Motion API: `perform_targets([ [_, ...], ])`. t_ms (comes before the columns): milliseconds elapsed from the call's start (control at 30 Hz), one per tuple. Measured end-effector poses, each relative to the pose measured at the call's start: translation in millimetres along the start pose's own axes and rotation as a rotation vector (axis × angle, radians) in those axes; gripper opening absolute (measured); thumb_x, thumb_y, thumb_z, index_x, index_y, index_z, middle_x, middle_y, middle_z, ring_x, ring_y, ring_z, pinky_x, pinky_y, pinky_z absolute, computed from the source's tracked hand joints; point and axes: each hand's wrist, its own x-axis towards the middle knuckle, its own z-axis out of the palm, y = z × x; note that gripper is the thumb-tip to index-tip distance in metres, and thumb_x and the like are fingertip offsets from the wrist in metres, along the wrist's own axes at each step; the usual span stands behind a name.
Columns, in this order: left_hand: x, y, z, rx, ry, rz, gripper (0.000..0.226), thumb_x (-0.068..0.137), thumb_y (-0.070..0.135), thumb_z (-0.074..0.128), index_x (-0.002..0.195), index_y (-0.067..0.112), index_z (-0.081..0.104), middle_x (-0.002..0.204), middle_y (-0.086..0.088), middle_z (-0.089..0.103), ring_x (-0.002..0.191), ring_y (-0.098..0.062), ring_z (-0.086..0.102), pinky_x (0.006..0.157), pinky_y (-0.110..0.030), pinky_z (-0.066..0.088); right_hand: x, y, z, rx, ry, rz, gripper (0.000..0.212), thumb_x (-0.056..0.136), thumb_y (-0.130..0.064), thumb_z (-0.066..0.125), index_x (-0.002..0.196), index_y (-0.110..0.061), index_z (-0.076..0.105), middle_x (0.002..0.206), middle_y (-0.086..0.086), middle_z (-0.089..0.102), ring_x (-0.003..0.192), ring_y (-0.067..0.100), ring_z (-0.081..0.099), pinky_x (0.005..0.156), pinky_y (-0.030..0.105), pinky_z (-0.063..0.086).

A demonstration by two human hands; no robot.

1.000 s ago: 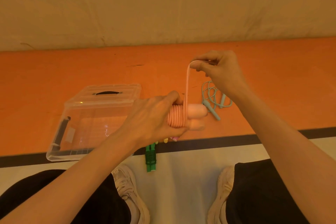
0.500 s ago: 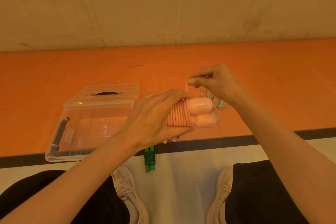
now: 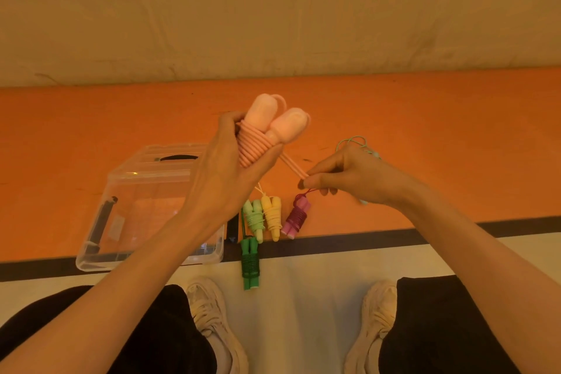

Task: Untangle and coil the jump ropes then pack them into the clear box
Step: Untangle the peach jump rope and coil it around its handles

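My left hand (image 3: 226,174) grips a pink jump rope (image 3: 273,127), its cord wound round the two handles, which point up and away. My right hand (image 3: 343,176) pinches the loose end of the pink cord, pulled taut down and to the right from the bundle. On the orange floor below lie coiled ropes: light green (image 3: 254,219), yellow (image 3: 272,215), magenta (image 3: 297,217) and dark green (image 3: 250,263). A teal rope (image 3: 356,143) lies loose behind my right hand, mostly hidden. The clear box (image 3: 145,206) stands open at the left.
The box's clear lid with a dark handle (image 3: 170,159) stands up at its far side. A dark stripe (image 3: 455,231) divides the orange floor from the white floor. My knees and two pale shoes (image 3: 212,322) are at the bottom. A wall runs behind.
My left hand has lifted and turned the pink bundle so its handles point up. My right hand has dropped down and to the right, drawing the cord's end below the bundle.
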Motion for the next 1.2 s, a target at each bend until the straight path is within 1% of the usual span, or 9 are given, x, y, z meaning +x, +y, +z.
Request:
perform_targets([
  [167, -3.7, -3.8, 6.3, 0.112, -0.02, 0.008, 0.062, 0.087, 0.054, 0.058, 0.134, 0.023, 0.033, 0.105, 0.011, 0.048, 0.073, 0.0, 0.047, 0.054, -0.017, 0.031, -16.9, -17.9, -4.3, 0.104, -0.138, -0.101, 0.036, 0.093, -0.018, 0.06, 0.066, -0.041, 0.071, 0.058, -0.009, 0.058, 0.055, 0.002, 0.05, 0.057, 0.012, 0.04],
  [233, -4.0, -1.5, 8.2, 0.173, -0.019, 0.068, 0.066, 0.087, 0.054, 0.056, 0.138, 0.019, 0.032, 0.108, 0.009, 0.047, 0.077, -0.006, 0.047, 0.055, -0.017, 0.029, -20.8, -20.8, -8.3, 0.144, -0.157, -0.104, 0.039, 0.095, -0.018, 0.056, 0.066, -0.039, 0.071, 0.061, -0.002, 0.056, 0.06, 0.016, 0.056, 0.06, 0.024, 0.045],
  [300, -1.6, 0.4, 8.9, 0.198, -0.025, 0.109, 0.069, 0.087, 0.054, 0.054, 0.14, 0.016, 0.032, 0.119, 0.002, 0.051, 0.09, -0.017, 0.054, 0.06, -0.027, 0.038, -22.4, -20.6, -11.5, 0.188, -0.142, -0.11, 0.038, 0.096, -0.021, 0.054, 0.067, -0.037, 0.072, 0.063, -0.001, 0.055, 0.08, 0.039, 0.055, 0.08, 0.036, 0.046],
  [433, 2.7, 3.1, 7.4, 0.273, -0.016, 0.169, 0.076, 0.086, 0.061, 0.047, 0.143, 0.014, 0.032, 0.129, -0.009, 0.05, 0.1, -0.027, 0.058, 0.068, -0.04, 0.051, -21.5, -18.8, -10.4, 0.315, -0.121, -0.085, 0.024, 0.095, -0.023, 0.051, 0.085, -0.015, 0.071, 0.062, -0.002, 0.051, 0.07, 0.022, 0.046, 0.074, 0.016, 0.044],
  [633, 8.5, 5.3, -1.6, 0.306, -0.017, 0.237, 0.075, 0.085, 0.06, 0.048, 0.142, 0.014, 0.033, 0.123, -0.009, 0.052, 0.092, -0.025, 0.059, 0.06, -0.037, 0.05, -16.9, -16.8, -8.7, 0.542, -0.148, -0.078, 0.022, 0.094, -0.025, 0.051, 0.09, -0.01, 0.067, 0.062, -0.003, 0.048, 0.06, 0.011, 0.045, 0.089, 0.03, 0.048],
  [767, 6.1, 10.4, -0.8, 0.402, -0.007, 0.273, 0.075, 0.083, 0.064, 0.048, 0.139, 0.015, 0.039, 0.115, -0.007, 0.056, 0.084, -0.023, 0.061, 0.053, -0.038, 0.051, -16.0, -21.0, -2.6, 0.579, -0.211, -0.117, 0.022, 0.092, -0.026, 0.052, 0.091, -0.01, 0.067, 0.063, -0.002, 0.049, 0.061, 0.014, 0.045, 0.089, 0.03, 0.049],
  [900, 4.1, 10.9, 1.9, 0.275, -0.009, 0.269, 0.077, 0.078, 0.067, 0.043, 0.136, 0.017, 0.042, 0.118, -0.006, 0.058, 0.091, -0.023, 0.062, 0.061, -0.042, 0.054, -19.5, -26.2, -1.5, 0.625, -0.259, -0.137, 0.024, 0.094, -0.023, 0.048, 0.093, -0.008, 0.067, 0.066, -0.002, 0.057, 0.064, 0.014, 0.052, 0.085, 0.033, 0.047],
  [1033, 4.4, 9.7, 0.5, 0.314, -0.003, 0.219, 0.075, 0.078, 0.07, 0.046, 0.132, 0.019, 0.044, 0.113, -0.001, 0.06, 0.085, -0.019, 0.061, 0.06, -0.038, 0.053, -24.2, -30.1, -6.8, 0.621, -0.209, -0.136, 0.04, 0.099, -0.026, 0.039, 0.099, 0.004, 0.066, 0.076, 0.005, 0.069, 0.074, 0.019, 0.063, 0.079, 0.027, 0.051],
  [1200, 3.1, 7.2, 0.5, 0.361, -0.001, 0.165, 0.073, 0.075, 0.072, 0.039, 0.12, 0.016, 0.05, 0.098, 0.001, 0.059, 0.075, -0.021, 0.059, 0.057, -0.04, 0.05, -31.7, -27.9, -13.3, 0.399, 0.156, -0.219, 0.016, 0.085, -0.015, 0.064, 0.097, -0.008, 0.072, 0.075, 0.0, 0.071, 0.059, 0.019, 0.061, 0.062, 0.022, 0.05],
])
